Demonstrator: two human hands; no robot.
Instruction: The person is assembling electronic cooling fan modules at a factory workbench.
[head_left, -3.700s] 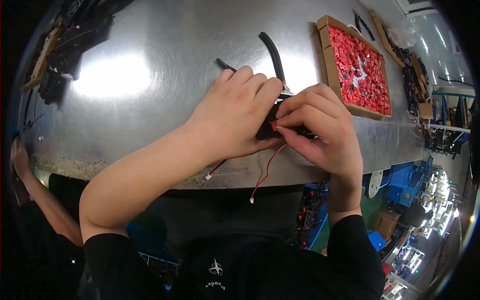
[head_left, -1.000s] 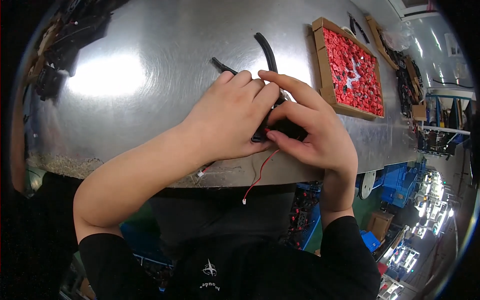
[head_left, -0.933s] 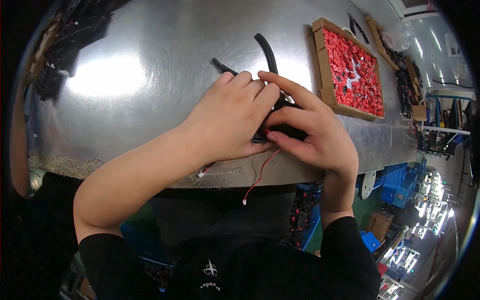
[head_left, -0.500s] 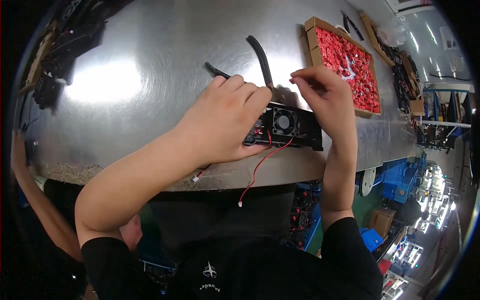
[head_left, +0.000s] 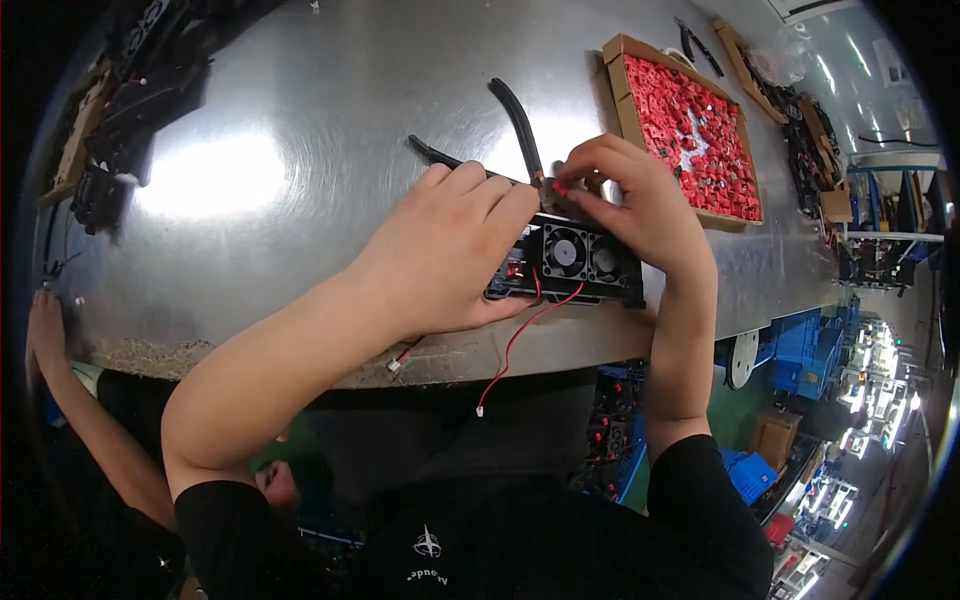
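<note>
My left hand [head_left: 450, 245] is wrapped round the left end of a black device housing [head_left: 632, 285] that lies near the table's front edge. Two small cooling fans [head_left: 566, 252] show on the side facing me. A thin red wire [head_left: 512, 350] with a white plug hangs from it past the edge. Two thick black cables [head_left: 515, 112] stick out behind the housing. Above its back edge, my right hand [head_left: 625, 195] pinches a small red part [head_left: 560, 188], close to the base of the thicker cable. The hand partly hides that spot.
A cardboard tray [head_left: 625, 120] of small red parts stands to the right, with pliers [head_left: 685, 40] behind it. More black units [head_left: 120, 110] lie at the far left. Another person's hand [head_left: 46, 325] rests by the left table edge. Blue crates [head_left: 808, 360] stand beyond the table's right side.
My right hand has moved left and down, bringing the red part to the cable base. The left hand keeps its hold, and the housing has barely shifted.
</note>
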